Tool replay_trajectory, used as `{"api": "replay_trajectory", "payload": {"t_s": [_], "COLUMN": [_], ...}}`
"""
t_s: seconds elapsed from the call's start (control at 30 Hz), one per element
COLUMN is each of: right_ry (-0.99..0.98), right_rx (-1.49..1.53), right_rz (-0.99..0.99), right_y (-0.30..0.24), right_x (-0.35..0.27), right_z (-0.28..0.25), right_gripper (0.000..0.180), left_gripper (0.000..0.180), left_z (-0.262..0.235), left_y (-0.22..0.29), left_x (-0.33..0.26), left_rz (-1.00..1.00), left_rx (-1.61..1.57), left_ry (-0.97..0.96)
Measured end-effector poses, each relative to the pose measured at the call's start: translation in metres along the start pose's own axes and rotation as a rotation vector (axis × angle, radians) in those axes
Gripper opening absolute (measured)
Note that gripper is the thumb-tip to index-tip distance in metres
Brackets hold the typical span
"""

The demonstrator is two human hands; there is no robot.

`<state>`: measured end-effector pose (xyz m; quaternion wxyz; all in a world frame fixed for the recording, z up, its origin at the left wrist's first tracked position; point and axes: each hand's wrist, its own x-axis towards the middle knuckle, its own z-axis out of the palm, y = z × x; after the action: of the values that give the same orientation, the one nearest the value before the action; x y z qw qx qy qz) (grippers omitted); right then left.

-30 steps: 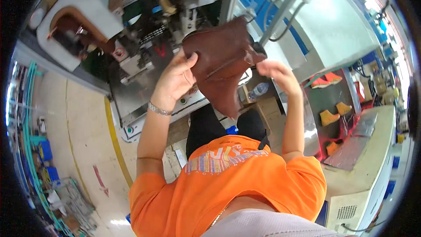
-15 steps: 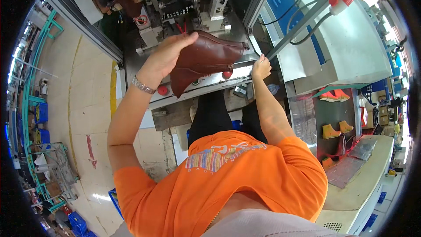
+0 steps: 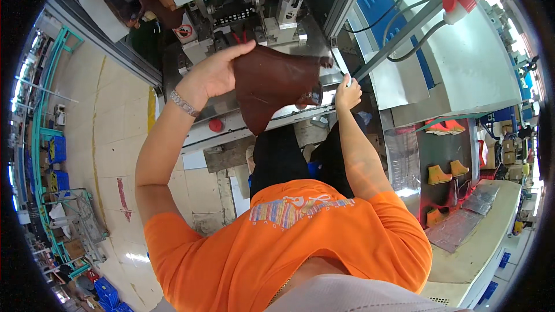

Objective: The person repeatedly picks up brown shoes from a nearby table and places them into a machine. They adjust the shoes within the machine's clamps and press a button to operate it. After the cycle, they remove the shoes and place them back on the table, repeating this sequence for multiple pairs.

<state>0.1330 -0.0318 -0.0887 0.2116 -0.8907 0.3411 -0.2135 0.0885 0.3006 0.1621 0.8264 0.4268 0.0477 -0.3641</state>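
My left hand [image 3: 217, 75] grips a brown leather ankle boot [image 3: 272, 78] by its sole side, the thumb along the upper edge and the other fingers hidden behind it. The boot lies sideways in the air, its shaft toward the right and its toe pointing down toward me, over the front of a metal machine bench [image 3: 231, 117]. My right hand [image 3: 348, 93] is at the bench's right front corner, just past the shaft opening. Its fingers are curled together near a pale bit; whether they pinch it is too small to tell.
A red push button [image 3: 215, 125] sits on the bench front, left of the boot. Behind stand metal clamps [image 3: 283, 26] and another brown boot [image 3: 124, 0] on the machine. Right of me is a rack with yellow shoes [image 3: 439, 174] and red shoes [image 3: 445, 126]; a red plug [image 3: 457, 3] hangs above.
My left hand has turned the boot and brought it slightly right and nearer me. The zip side no longer shows, and the right-hand button is now mostly covered. My right hand stays at the corner.
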Motion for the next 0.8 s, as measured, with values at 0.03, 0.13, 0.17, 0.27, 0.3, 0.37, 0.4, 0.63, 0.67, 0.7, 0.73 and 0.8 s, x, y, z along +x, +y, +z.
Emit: {"api": "replay_trajectory", "payload": {"t_s": [0.03,0.13,0.17,0.27,0.3,0.37,0.4,0.63,0.67,0.7,0.73,0.8], "right_ry": [-0.007,0.009,0.026,-0.019,0.002,0.022,0.014,0.021,0.029,0.037,0.049,0.028], "right_rx": [-0.002,0.022,0.021,0.012,0.014,-0.013,-0.017,-0.002,-0.007,-0.013,-0.019,0.008], "right_rz": [0.007,-0.016,-0.017,-0.019,-0.012,-0.019,-0.030,-0.034,-0.038,-0.041,-0.050,-0.021], "right_y": [-0.001,0.000,-0.003,-0.003,-0.005,-0.007,-0.010,-0.007,-0.006,-0.006,-0.004,-0.002], "right_x": [0.001,0.001,0.000,-0.001,-0.002,-0.003,-0.003,-0.006,-0.005,-0.006,-0.006,-0.004], "right_z": [-0.001,-0.001,0.000,-0.003,-0.004,-0.006,-0.007,-0.009,-0.008,-0.007,-0.007,-0.004], "right_gripper": [0.053,0.050,0.050,0.048,0.047,0.045,0.044,0.042,0.042,0.042,0.042,0.040], "left_gripper": [0.032,0.028,0.027,0.026,0.025,0.026,0.029,0.022,0.021,0.020,0.021,0.021], "left_z": [-0.002,-0.006,-0.005,-0.012,0.001,0.019,0.021,0.059,0.062,0.066,0.062,0.054], "left_y": [0.000,-0.005,-0.003,0.000,0.008,0.013,0.013,0.004,0.001,0.001,-0.007,-0.026], "left_x": [0.006,0.022,0.026,0.031,0.023,0.023,0.028,0.040,0.040,0.035,0.036,0.039], "left_rz": [-0.017,-0.063,-0.092,-0.118,-0.099,-0.075,-0.066,0.004,0.016,0.013,0.038,0.083], "left_rx": [0.005,-0.051,-0.074,0.015,0.132,0.312,0.379,0.529,0.510,0.542,0.523,0.484], "left_ry": [-0.022,-0.066,-0.109,-0.072,-0.120,-0.296,-0.415,-0.333,-0.322,-0.252,-0.241,-0.226]}}
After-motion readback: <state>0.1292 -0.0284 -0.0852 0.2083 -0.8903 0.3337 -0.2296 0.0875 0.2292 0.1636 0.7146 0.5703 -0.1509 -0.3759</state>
